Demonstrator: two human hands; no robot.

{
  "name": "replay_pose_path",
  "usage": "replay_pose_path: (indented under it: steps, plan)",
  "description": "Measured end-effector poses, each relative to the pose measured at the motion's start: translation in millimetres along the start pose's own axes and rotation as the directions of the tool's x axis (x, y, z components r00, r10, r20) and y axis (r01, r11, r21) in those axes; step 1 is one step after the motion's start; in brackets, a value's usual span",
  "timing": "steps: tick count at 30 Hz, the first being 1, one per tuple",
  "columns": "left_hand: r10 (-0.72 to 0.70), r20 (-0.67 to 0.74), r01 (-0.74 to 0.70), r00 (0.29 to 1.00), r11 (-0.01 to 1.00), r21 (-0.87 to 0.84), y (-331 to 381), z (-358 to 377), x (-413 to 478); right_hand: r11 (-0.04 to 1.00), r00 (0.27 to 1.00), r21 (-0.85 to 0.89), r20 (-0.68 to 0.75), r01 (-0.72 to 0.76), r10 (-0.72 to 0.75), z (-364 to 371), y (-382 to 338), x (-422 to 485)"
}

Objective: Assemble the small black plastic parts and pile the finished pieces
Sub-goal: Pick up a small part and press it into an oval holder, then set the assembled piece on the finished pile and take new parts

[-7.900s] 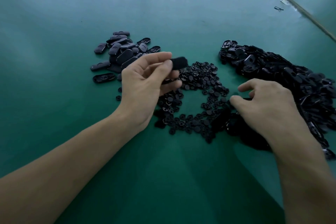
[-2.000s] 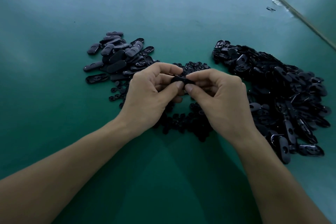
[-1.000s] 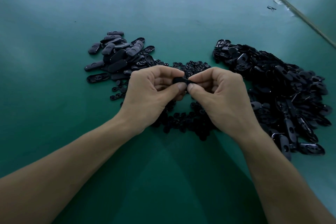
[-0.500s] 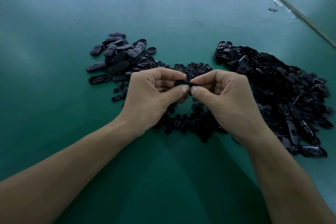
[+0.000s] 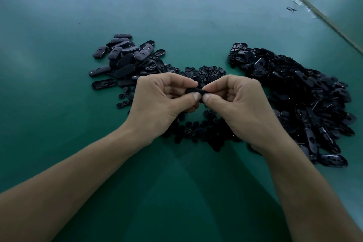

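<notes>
On the green table (image 5: pixel 59 25), a pile of oval caps (image 5: pixel 125 59) lies at the left. The left hand (image 5: pixel 161 102) and right hand (image 5: pixel 241 104) meet mid-table, each pinching an end of one black part (image 5: pixel 193 91) above the small clips (image 5: pixel 204 71). A bigger heap (image 5: pixel 306 94) sprawls right.

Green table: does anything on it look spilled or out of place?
Mostly neat heaps. One small black part lies alone at the far right by the table seam, away from every pile, and a few round pieces sit loose left of the left hand.
</notes>
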State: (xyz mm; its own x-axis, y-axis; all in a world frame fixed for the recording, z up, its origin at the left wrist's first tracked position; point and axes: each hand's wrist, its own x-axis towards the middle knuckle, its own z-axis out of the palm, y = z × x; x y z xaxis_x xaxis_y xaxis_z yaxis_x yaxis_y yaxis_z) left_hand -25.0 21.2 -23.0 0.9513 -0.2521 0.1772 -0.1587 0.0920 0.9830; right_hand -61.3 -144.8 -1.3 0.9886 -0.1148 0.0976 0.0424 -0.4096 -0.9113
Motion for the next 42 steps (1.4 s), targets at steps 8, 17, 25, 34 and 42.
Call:
replay_pose_path:
  steps: [8, 17, 25, 34, 42]
  plan:
    - [-0.003, -0.012, 0.003, 1.0, 1.0, -0.023, -3, 0, 0, 0.998, 0.998, 0.024, 0.029, 0.053, -0.053, -5, -1, -3]
    - [-0.05, -0.144, 0.008, 0.988, 0.96, -0.282, 0, 0, 6, 0.86, 0.973, -0.5, -0.229, -0.108, -0.011, -12, 6, 12]
    - [-0.193, -0.295, 0.058, 0.936, 0.91, -0.411, 2, -11, 22, 0.499, 0.918, -0.771, -0.32, -0.396, 0.234, -33, 5, 46]
    - [-0.161, -0.355, 0.082, 0.921, 0.971, -0.226, 1, -17, 27, 0.418, 0.954, -0.863, -0.299, -0.283, 0.03, -35, 14, 44]
    - [-0.066, -0.304, 0.016, 0.95, 0.986, -0.166, 0, -14, 20, 0.644, 0.904, -0.743, -0.386, -0.184, -0.186, -37, 9, 36]
